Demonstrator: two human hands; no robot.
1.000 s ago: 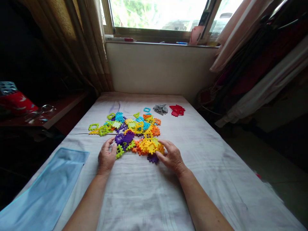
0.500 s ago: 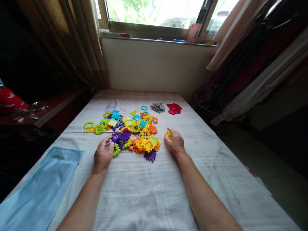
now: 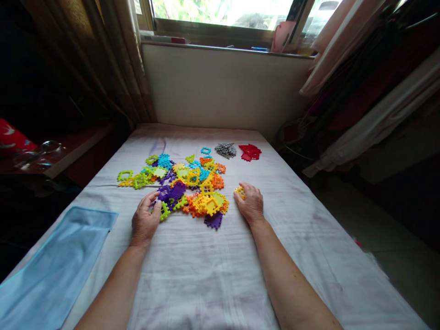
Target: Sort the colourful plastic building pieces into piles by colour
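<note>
A mixed pile of plastic interlocking building tiles [image 3: 192, 176] in yellow, orange, green, blue and purple lies on the sheet-covered surface. At its near left edge rests my left hand [image 3: 146, 220], thumb and fingers apart and curved beside a purple windowed tile [image 3: 166, 192] and a green tile [image 3: 164, 211]; the fingertips seem to touch them. To the right of the pile, my right hand [image 3: 250, 202] has its fingers closed on a yellow windowed tile [image 3: 239, 192], partly hidden by the hand. A purple tile [image 3: 213, 221] sticks out at the pile's front.
Farther back are a grey heap of pieces [image 3: 226, 150] and a red heap of tiles [image 3: 250, 151]. A light-blue cloth bag [image 3: 65, 256] lies at the left. Eyeglasses [image 3: 51, 146] rest on a side table. Clothes [image 3: 364, 105] hang at the right.
The camera view has tilted down slightly. Both hands stay in nearly the same places, and the yellow tile remains in my right hand.
</note>
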